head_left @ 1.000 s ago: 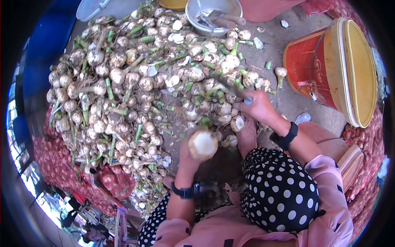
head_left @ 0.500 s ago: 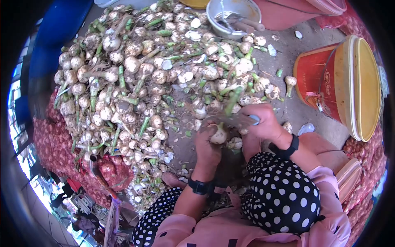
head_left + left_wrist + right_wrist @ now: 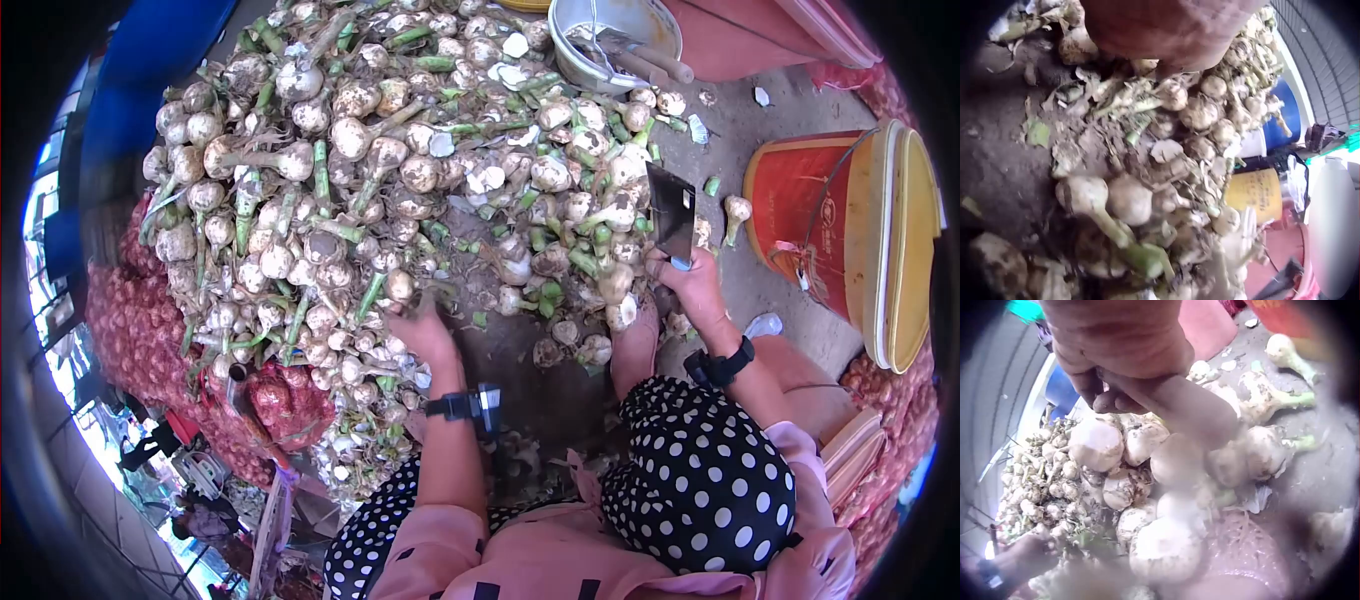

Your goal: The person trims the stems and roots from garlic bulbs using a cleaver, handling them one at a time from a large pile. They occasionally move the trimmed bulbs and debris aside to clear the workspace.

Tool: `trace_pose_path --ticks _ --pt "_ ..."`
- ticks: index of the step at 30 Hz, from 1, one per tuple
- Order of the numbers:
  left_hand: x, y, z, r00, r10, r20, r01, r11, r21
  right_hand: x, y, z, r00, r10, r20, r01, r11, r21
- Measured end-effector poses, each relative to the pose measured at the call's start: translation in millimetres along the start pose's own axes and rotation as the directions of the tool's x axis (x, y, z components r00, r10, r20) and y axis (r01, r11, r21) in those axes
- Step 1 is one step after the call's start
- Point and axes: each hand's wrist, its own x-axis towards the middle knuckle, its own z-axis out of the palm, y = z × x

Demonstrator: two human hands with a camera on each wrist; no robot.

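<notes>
In the head view my right hand [image 3: 690,290] grips a broad-bladed knife [image 3: 672,205] by its handle, which has a pale blue end. The blade points forward, over the near right side of the garlic. My left hand [image 3: 425,328] reaches into the near edge of the heap of garlic bulbs [image 3: 350,138], right beside one bulb [image 3: 400,287]. Its fingers are blurred; I cannot tell whether they hold anything. Cut bulbs [image 3: 1166,550] lie below my right hand in the right wrist view. Bulbs with green stems [image 3: 1085,195] show in the left wrist view.
A red and yellow bucket [image 3: 805,235] lies tilted at the right. At the back, a white bowl [image 3: 665,25] contains tools with handles. Red net sacks [image 3: 140,340] of bulbs flank the heap. My foot [image 3: 635,345] is close to the cut bulbs.
The left hand held a stemmed garlic bulb at the knife half a second ago; now it is farther left at the heap. The knife has swung forward and right. The head view has shifted.
</notes>
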Motion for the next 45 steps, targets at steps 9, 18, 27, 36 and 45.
trace_pose_path --ticks 9,18,27,36,45 --pt "22.8 13.0 12.4 0.974 -0.222 -0.049 0.208 0.958 -0.198 -7.0 -12.4 6.7 0.984 -0.153 0.089 0.157 0.987 -0.036" --pt "-91.7 52.0 -22.6 0.683 0.302 0.665 -0.47 0.878 0.084 -25.8 -50.8 36.4 0.675 -0.571 0.466 0.738 0.521 -0.429" --pt "-115.4 37.2 -17.7 0.559 0.245 0.792 -0.454 0.89 0.046 -39.3 -64.2 31.1 0.611 -0.622 0.49 0.785 0.399 -0.473" --pt "-115.7 37.9 -15.7 0.35 0.405 0.845 -0.635 0.765 -0.104 -29.5 -45.0 21.9 0.641 -0.608 0.469 0.757 0.397 -0.519" --pt "-136.8 104.8 -15.7 0.238 0.291 0.927 -0.34 0.919 -0.201 -2.8 -1.7 6.5 0.922 -0.305 0.239 0.375 0.547 -0.749"
